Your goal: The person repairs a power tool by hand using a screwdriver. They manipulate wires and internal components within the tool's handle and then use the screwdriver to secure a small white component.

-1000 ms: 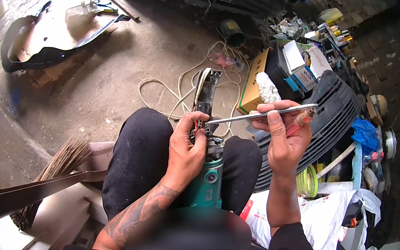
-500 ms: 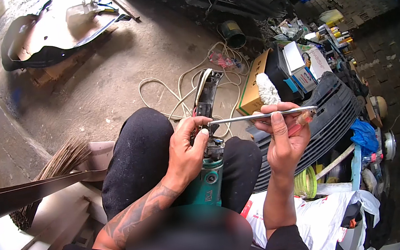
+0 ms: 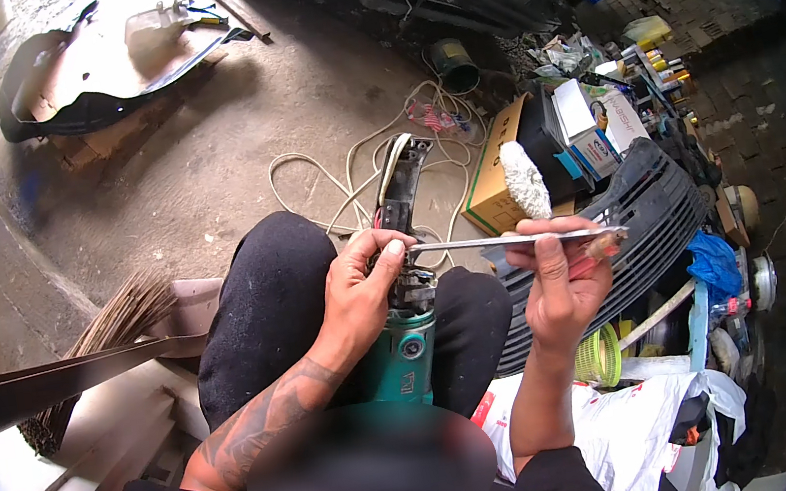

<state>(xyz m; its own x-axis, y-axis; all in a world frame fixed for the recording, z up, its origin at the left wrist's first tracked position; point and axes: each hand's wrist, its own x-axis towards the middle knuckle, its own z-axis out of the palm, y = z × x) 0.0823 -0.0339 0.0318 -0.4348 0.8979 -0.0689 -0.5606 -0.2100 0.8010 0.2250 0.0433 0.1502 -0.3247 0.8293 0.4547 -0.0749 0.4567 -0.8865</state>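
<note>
My right hand (image 3: 563, 293) holds a long thin metal rod (image 3: 482, 243) level between thumb and fingers. A red, worn handle-like piece (image 3: 589, 262) is also tucked in its fingers. The rod's left tip meets the thumb and forefinger of my left hand (image 3: 359, 290), which are pinched together; what they grip is hidden. Below sits a green power tool (image 3: 403, 358), upright between my knees. Its black handle housing (image 3: 400, 195) is opened up, with a cord and red wire showing inside. My left hand covers part of its inner parts.
A pale cord (image 3: 287, 160) loops over the floor ahead. To the right are a cardboard box (image 3: 495, 177) with a white fluffy pad (image 3: 524, 178), a black slatted grille (image 3: 647, 212) and a green basket (image 3: 598, 357). A stick broom (image 3: 129, 310) lies at left.
The rod has dipped slightly at its right end and come down a little with my right hand. My left hand stays pinched at its tip.
</note>
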